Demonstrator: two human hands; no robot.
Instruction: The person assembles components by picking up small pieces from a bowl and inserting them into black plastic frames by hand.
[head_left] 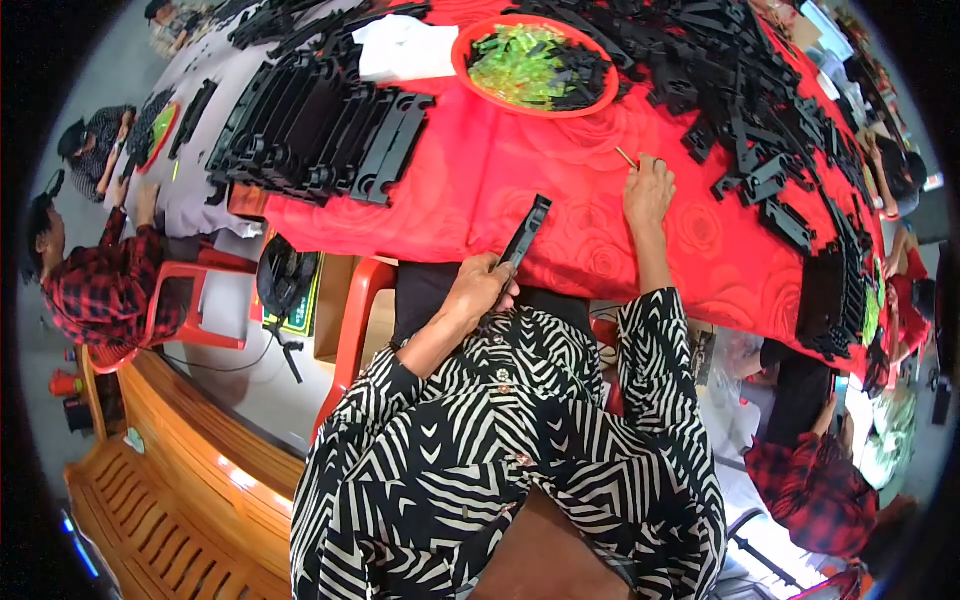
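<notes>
My left hand is closed round a long black plastic part, tilted up and to the right over the table's near edge. Farther right, my right hand pinches a thin pale stick whose tip points up and left; the rest of it is hidden by the fingers. Beyond both hands a red-rimmed round tray holds small green translucent pieces and small black pieces.
Rows of similar black parts are stacked at the left of the red tablecloth. Loose black parts are heaped at the right. White paper lies by the tray. People sit at both sides; a wooden bench is at lower left.
</notes>
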